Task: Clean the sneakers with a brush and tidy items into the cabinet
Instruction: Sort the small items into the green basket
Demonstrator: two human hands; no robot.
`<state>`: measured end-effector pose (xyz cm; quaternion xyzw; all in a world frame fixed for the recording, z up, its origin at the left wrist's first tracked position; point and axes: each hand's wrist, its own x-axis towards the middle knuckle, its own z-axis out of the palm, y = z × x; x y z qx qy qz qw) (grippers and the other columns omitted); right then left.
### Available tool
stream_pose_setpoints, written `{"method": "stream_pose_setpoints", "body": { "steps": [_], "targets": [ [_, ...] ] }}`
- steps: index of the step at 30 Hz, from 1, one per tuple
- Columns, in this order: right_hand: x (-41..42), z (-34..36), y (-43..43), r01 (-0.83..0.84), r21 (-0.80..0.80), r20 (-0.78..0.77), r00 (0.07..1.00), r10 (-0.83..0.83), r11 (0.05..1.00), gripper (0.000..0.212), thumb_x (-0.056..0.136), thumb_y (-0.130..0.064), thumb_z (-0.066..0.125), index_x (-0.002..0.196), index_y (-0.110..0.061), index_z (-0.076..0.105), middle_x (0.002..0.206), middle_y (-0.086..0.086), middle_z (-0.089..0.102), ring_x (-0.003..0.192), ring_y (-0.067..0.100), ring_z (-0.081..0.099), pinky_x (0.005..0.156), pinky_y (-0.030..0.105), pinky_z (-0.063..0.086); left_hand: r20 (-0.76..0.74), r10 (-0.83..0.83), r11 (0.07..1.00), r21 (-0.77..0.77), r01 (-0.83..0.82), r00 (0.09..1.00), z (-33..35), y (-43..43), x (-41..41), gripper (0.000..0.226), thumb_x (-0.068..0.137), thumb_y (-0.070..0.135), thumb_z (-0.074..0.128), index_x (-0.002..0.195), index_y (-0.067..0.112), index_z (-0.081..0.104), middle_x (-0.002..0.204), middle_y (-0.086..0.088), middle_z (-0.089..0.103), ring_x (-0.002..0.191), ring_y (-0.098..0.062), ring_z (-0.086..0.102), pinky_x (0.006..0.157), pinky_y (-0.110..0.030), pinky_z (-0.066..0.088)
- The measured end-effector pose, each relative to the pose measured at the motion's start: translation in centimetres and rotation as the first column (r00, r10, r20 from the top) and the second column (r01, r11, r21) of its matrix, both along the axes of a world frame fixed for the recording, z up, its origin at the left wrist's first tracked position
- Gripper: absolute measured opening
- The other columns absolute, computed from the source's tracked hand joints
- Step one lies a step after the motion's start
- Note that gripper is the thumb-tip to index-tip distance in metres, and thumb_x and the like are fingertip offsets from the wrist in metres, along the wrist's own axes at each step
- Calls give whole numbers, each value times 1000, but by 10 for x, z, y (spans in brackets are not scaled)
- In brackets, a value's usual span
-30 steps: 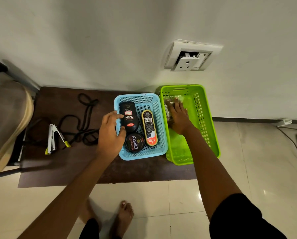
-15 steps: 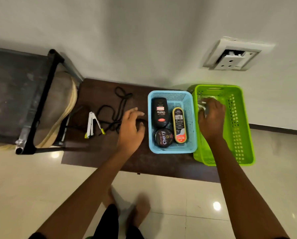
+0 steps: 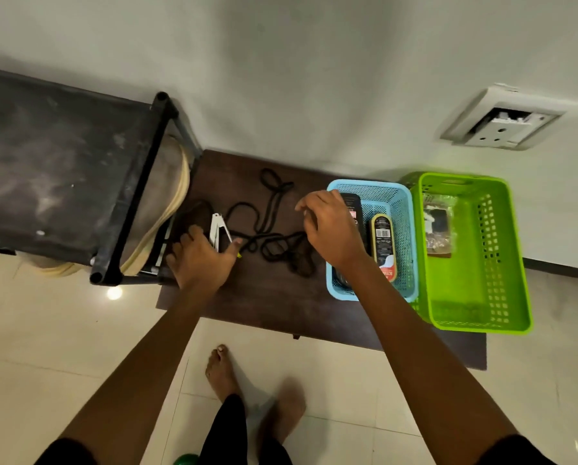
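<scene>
Both hands have shifted left: left hand closes its grip on the white clipper, right hand (fingers loosely curled, empty) hovers above the black laces.

Basket: light blue, fine mesh pattern. Second basket: lime green, rows of square holes. Surface: dark brown. Laces: black. Floor: glossy cream tiles. Wall: off-white. Rack: black, dusty grey smudges. Polish applicator: black, yellow rim.
</scene>
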<state>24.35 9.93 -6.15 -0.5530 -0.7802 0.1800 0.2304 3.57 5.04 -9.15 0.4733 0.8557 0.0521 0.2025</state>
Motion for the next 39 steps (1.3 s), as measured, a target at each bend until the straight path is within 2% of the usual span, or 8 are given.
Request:
{"method": "stream_pose_setpoints", "body": {
  "steps": [7,12,17,21,23,28,33,39],
  "targets": [
    [-3,4,4,-23,-45,32,999,24,999,20,81,0,49,90,-6,65,92,9,64,91,27,54,80,29,40,134,-19,1000,4,19,991,-5,8,1,78,71,43,75,124,1,36,124,-22,48,114,-41,50,87,-45,44],
    [0,8,5,25,-48,31,999,-23,999,19,82,0,50,90,-7,66,92,7,64,90,25,55,78,26,39,226,7,999,45,-17,974,4,14,-12,57,70,39,74,106,0,54,106,-17,59,99,-35,58,78,-37,46],
    [-9,13,2,77,-190,-135,985,-104,979,15,85,-5,57,95,-9,66,89,4,65,76,10,56,71,13,40,505,-14,986,151,-72,863,36,23,-9,41,70,31,80,102,8,68,88,-1,66,80,-14,63,69,-22,47],
    [-15,24,2,-9,-698,-436,798,-415,716,29,92,-33,57,111,-12,61,100,4,67,91,15,65,80,22,53,661,-182,970,244,21,729,57,31,16,49,68,30,83,112,15,68,85,10,68,78,-5,66,78,-22,54],
    [-12,31,0,-127,-774,-511,704,-493,621,22,94,-32,52,100,-14,63,94,3,68,89,14,67,80,25,55,677,-244,958,279,65,694,65,37,31,64,65,32,85,122,15,62,85,10,68,77,-4,64,80,-24,55],
    [11,43,-6,-123,-727,-612,561,-557,675,11,91,-10,57,84,-12,65,75,-4,66,74,4,65,78,23,55,648,-372,921,348,176,665,74,48,64,79,67,26,84,136,12,48,96,-1,70,69,2,58,69,-7,48],
    [44,46,-16,-104,-719,-640,483,-597,687,20,91,1,51,80,-14,58,68,-10,64,73,4,63,76,24,54,608,-483,868,429,251,629,81,48,101,74,67,19,84,133,14,52,84,3,67,60,10,57,63,-5,47],
    [83,50,-31,-113,-708,-702,209,-680,697,22,95,2,42,80,-12,50,59,-8,61,60,4,64,68,26,58,576,-581,801,530,278,575,90,41,158,65,71,10,78,132,15,54,79,-1,68,61,-12,62,65,-10,47]
  ]
}}
